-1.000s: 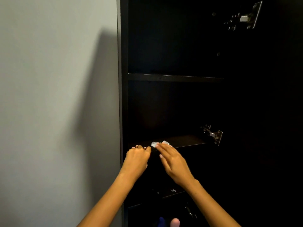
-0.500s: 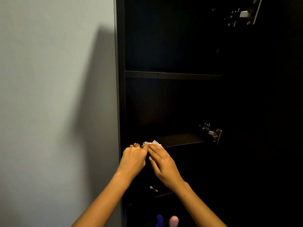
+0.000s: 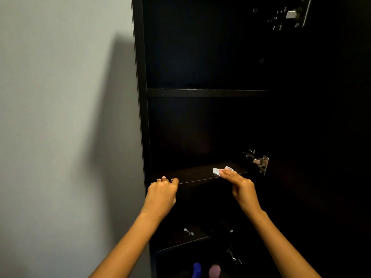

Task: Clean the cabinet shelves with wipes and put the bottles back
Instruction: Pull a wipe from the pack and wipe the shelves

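A pale wall (image 3: 60, 117) stood left of the dark cabinet (image 3: 140, 97). The left hand (image 3: 161, 194) curled its fingers over the front edge of the middle shelf (image 3: 192, 174), gripping it. Further right, the right hand (image 3: 241, 186) pressed flat fingers on a white wipe (image 3: 217, 171) lying on that shelf.

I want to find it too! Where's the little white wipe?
Look inside the tall dark cabinet beside the pale wall. On its middle shelf, near the right end, just left of a shiny metal hinge, the right hand presses the wipe flat. It's the only white, crumpled thing on that dark shelf.
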